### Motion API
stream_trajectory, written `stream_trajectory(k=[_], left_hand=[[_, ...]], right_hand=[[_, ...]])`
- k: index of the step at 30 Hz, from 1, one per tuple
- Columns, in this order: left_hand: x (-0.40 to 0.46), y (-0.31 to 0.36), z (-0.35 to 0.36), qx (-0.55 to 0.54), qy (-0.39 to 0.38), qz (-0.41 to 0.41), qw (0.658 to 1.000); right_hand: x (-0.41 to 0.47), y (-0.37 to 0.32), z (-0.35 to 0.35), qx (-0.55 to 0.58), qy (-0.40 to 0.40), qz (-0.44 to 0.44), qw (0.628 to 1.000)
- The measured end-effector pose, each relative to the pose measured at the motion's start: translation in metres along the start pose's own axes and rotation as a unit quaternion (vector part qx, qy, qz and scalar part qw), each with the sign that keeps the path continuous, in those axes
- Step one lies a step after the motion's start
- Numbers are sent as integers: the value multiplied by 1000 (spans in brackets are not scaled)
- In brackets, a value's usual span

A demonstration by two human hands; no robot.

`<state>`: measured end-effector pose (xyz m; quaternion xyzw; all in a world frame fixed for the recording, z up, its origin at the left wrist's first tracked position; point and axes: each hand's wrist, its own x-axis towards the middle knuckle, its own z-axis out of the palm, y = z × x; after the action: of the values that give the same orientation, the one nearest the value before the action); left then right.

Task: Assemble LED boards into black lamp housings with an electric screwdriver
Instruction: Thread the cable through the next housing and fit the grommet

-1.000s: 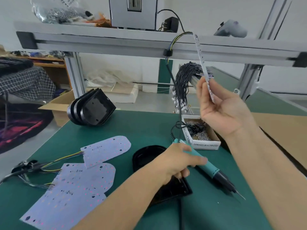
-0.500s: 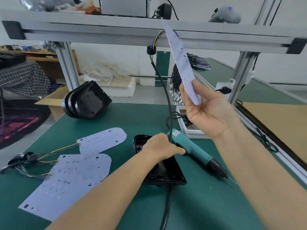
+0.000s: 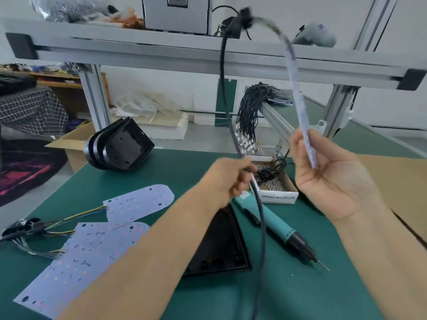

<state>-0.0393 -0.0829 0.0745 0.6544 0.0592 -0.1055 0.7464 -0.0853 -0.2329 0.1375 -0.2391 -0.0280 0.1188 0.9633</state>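
One head-worn camera is giving the only view, so no second view is sharing any part of the scene. It is looking forward and down from above the near edge of the table [image 3: 300, 296], facing the far edge and the frame [image 3: 161, 54] crossing above it. Both forearms are reaching in from the bottom, with the left hand [image 3: 228, 179] and right hand [image 3: 332, 181] sitting close to the lens and filling the middle. The wide angle is bending the frame's beam and taking in the floor beyond the table's left edge.
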Motion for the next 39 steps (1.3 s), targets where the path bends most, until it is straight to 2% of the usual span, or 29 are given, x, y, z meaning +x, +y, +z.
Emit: stream_trajectory(k=[3, 5, 6, 8, 9, 11, 12, 14, 15, 16, 17, 19, 20, 21, 22, 24, 25, 27, 28, 29, 30, 32, 33, 34, 36, 39], left_hand=[[-11, 34, -22, -108, 41, 68, 991], [-20, 58, -40, -107, 151, 169, 968], [-25, 68, -52, -53, 232, 237, 942], [-31, 80, -80, 143, 375, 348, 847], [-33, 82, -92, 244, 408, 379, 794], [-34, 81, -107, 388, 427, 382, 722], [-34, 78, -109, 426, 419, 384, 704], [-31, 70, -108, 472, 388, 395, 686], [-30, 67, -107, 481, 372, 405, 683], [-29, 64, -107, 483, 365, 413, 681], [-28, 63, -107, 479, 364, 421, 679], [-26, 60, -110, 478, 380, 412, 677], [-26, 59, -112, 483, 394, 400, 672], [-26, 58, -114, 493, 408, 382, 667], [-25, 58, -116, 505, 418, 362, 663], [-25, 58, -119, 510, 420, 335, 672], [-24, 56, -121, 490, 410, 327, 697], [-26, 50, -120, 419, 362, 303, 776], [-28, 44, -119, 394, 340, 294, 802], [-29, 39, -118, 388, 322, 295, 812], [-29, 35, -118, 397, 309, 305, 809], [-27, 31, -115, 427, 292, 328, 791], [-26, 31, -112, 433, 272, 335, 791], [-23, 31, -110, 431, 242, 340, 800], [-23, 32, -102, 436, 193, 354, 804], [-28, 30, -91, 473, 157, 395, 772]], right_hand=[[-6, 3, -12, -1, 15, -21, 1000], [-12, 20, -25, -73, 47, -21, 996], [-16, 32, -34, -127, 64, -10, 990], [-25, 61, -56, -247, 87, 47, 964], [-29, 75, -66, -310, 98, 90, 942], [-32, 92, -81, -453, 93, 139, 876], [-30, 95, -85, -521, 75, 131, 840], [-22, 91, -89, -659, 35, 88, 747], [-19, 86, -88, -707, 23, 71, 703], [-17, 81, -85, -725, 17, 67, 686], [-16, 76, -81, -696, 23, 76, 713], [-11, 64, -71, -566, 55, 97, 817], [-6, 58, -67, -513, 66, 87, 852], [2, 52, -63, -495, 78, 68, 863], [10, 47, -60, -508, 83, 48, 856], [26, 41, -54, -593, 79, 34, 801], [30, 42, -54, -645, 64, 49, 760], [30, 49, -62, -734, 29, 112, 669], [26, 54, -69, -752, 26, 136, 644], [19, 59, -75, -751, 35, 154, 641], [9, 64, -81, -714, 54, 176, 675], [-9, 73, -87, -559, 84, 248, 786], [-16, 76, -89, -498, 76, 284, 816], [-20, 77, -91, -469, 51, 305, 827], [-20, 70, -94, -516, 23, 290, 806], [1, 52, -86, -656, 43, 193, 729]])
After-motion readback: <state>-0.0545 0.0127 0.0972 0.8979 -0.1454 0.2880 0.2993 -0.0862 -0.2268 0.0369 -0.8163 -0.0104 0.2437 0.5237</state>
